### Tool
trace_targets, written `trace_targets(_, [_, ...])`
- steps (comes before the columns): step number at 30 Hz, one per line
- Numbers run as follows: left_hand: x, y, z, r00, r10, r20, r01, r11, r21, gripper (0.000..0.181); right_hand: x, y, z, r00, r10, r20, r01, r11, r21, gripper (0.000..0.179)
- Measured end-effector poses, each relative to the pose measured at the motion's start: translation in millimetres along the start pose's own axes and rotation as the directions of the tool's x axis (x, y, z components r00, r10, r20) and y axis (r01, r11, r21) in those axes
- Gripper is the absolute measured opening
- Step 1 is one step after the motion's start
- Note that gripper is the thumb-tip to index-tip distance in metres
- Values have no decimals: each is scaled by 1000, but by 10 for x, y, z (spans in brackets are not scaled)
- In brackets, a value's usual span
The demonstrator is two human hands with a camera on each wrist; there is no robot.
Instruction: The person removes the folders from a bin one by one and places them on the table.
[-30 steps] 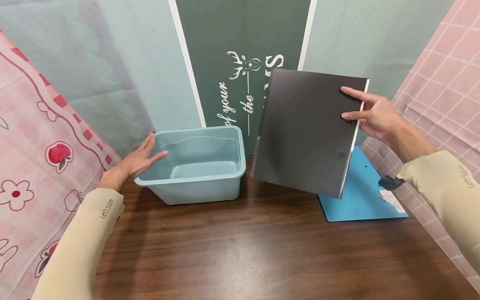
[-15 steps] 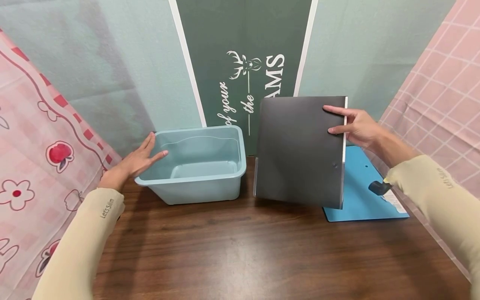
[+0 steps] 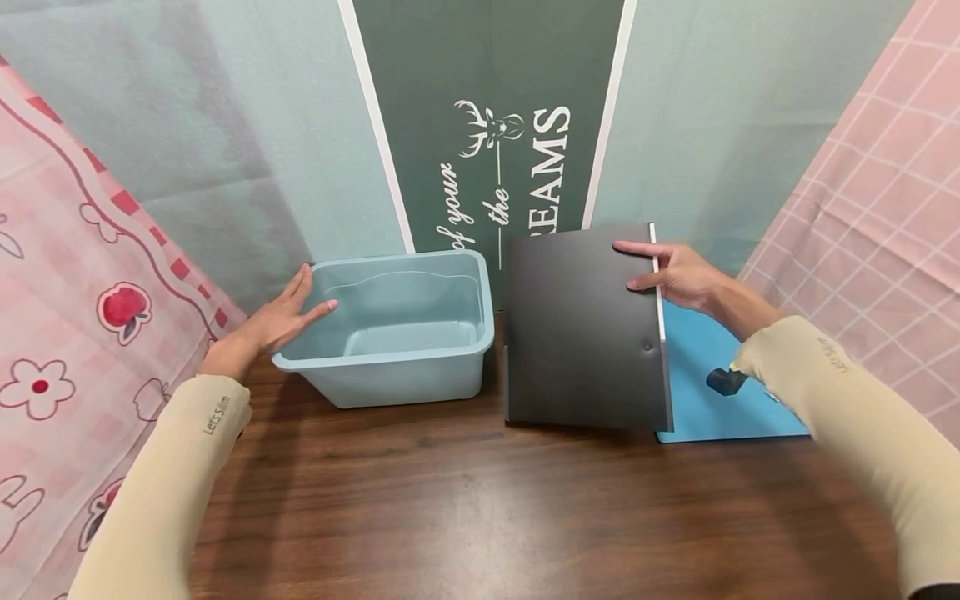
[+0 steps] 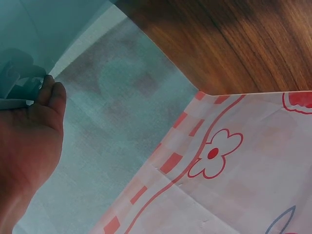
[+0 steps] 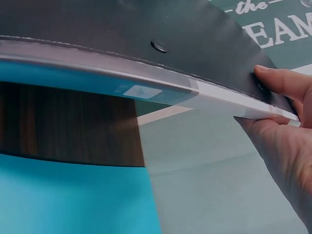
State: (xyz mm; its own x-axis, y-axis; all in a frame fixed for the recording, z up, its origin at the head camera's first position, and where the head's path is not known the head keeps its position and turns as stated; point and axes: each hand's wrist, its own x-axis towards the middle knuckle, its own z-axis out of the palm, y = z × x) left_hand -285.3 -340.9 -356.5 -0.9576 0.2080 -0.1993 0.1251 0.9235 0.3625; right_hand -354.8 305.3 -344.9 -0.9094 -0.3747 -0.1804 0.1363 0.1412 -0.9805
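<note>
My left hand (image 3: 270,323) rests on the left rim of a light blue plastic bin (image 3: 405,382), fingers straight and thumb spread over the opening. In the left wrist view, that hand (image 4: 41,122) touches the bin's edge. With my right hand (image 3: 686,277), I pinch the right edge of a black folder (image 3: 585,333), which stands roughly upright to the right of the bin. The right wrist view shows its pale edge strip (image 5: 234,100) between thumb and fingers. Whether its lower edge touches the table is unclear. Behind it, a flat blue folder (image 3: 701,408) lies partly covered.
The brown wooden table (image 3: 450,500) runs up to a green printed backdrop (image 3: 495,58). Pink patterned cloth (image 3: 75,317) hangs on the left, and pink checked cloth (image 3: 847,250) on the right. A small black device (image 3: 726,382) sits at my right wrist.
My right hand has moved left and down with the black folder, which now stands lower and nearer the bin. My left hand has stayed on the rim.
</note>
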Motion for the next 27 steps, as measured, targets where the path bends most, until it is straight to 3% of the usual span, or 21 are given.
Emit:
trace_targets(13, [-9,21,-18,1000,20,13,-20,1000,-13,99,198,333,58,999,45,27,-45,999,12,72])
trace_targets(27, [-28,4,-35,999,33,32,-33,999,0,98,277,597,139,995,96,19,-92,986,-141,77])
